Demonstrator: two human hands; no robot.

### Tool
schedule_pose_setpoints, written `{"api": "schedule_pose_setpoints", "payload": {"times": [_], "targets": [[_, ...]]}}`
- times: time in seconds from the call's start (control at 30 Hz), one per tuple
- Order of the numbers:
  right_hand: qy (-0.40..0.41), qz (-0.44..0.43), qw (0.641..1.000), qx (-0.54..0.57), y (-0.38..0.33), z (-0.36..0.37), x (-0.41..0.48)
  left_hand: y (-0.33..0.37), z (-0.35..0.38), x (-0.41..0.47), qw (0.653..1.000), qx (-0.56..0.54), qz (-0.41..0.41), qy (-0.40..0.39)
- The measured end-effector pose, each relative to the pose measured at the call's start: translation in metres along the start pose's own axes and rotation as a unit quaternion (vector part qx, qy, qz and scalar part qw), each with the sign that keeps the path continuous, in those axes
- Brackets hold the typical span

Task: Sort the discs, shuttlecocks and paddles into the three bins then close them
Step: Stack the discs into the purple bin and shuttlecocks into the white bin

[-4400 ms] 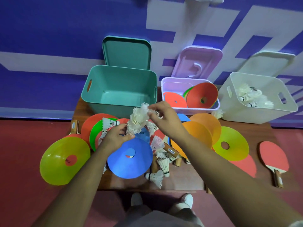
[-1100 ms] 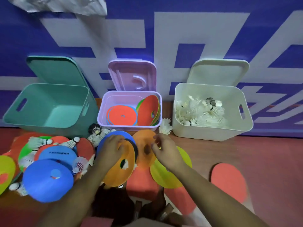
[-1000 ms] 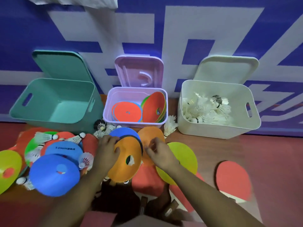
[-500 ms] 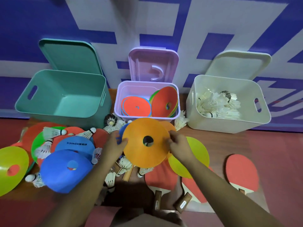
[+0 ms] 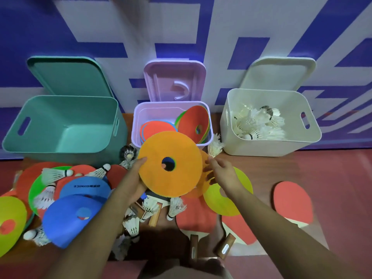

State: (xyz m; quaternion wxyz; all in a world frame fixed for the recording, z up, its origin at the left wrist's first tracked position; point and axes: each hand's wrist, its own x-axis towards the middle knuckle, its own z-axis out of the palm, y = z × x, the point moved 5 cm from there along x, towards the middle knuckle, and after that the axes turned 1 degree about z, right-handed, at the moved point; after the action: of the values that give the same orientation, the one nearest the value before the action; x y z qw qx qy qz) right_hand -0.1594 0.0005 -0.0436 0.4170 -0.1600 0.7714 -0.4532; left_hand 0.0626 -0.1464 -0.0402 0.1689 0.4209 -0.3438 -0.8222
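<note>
1. Two hands are in play. My left hand [image 5: 131, 185] grips the orange disc [image 5: 181, 150] by its left rim, thumb on top and fingers underneath.
2. That disc is up off the pile and tilted to face me. Its top edge overlaps the front wall of the lilac bin [image 5: 137, 121].
3. My right hand [image 5: 223, 174] is just beside the disc's right rim, fingers loose and holding nothing. I cannot tell if the fingertips touch the rim.
4. Inside the lilac bin, a red disc [image 5: 191, 119] leans against the right wall, with more discs lying flat beside it.
5. On the right, the white bin [image 5: 261, 148] holds a heap of shuttlecocks [image 5: 259, 125]. One stray shuttlecock [image 5: 214, 147] sits between the lilac and white bins.
6. The teal bin [image 5: 90, 105] is on the left. All three lids [image 5: 68, 77] are propped up behind their bins.
7. Down low, a blue disc [image 5: 66, 222] lies to my left and a yellow disc [image 5: 227, 206] lies under my right wrist. One red paddle [image 5: 291, 202] lies alone, far right.
</note>
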Motion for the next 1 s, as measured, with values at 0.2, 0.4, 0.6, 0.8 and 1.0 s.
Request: {"api": "schedule_pose_setpoints", "payload": {"times": [0.2,0.4,0.6,0.8,1.0], "targets": [[0.011,0.071,0.973,-0.218,0.036,0.004,0.029,0.013,-0.029,-0.001,0.996,0.04,0.06,0.049],[0.016,0.022,0.951,-0.309,0.039,0.008,0.04,0.014,-0.033,-0.01,0.997,0.014,0.076,0.011],[0.084,-0.109,0.929,-0.344,-0.001,-0.011,0.016,0.016,-0.024,-0.013,0.995,0.043,0.089,0.026],[0.237,-0.256,0.861,-0.371,-0.054,-0.042,-0.008,0.019,-0.006,-0.01,0.99,0.077,0.104,0.047],[0.216,-0.241,0.938,-0.124,-0.092,-0.061,-0.018,0.026,0.028,-0.006,0.989,0.094,0.112,0.015]]}}
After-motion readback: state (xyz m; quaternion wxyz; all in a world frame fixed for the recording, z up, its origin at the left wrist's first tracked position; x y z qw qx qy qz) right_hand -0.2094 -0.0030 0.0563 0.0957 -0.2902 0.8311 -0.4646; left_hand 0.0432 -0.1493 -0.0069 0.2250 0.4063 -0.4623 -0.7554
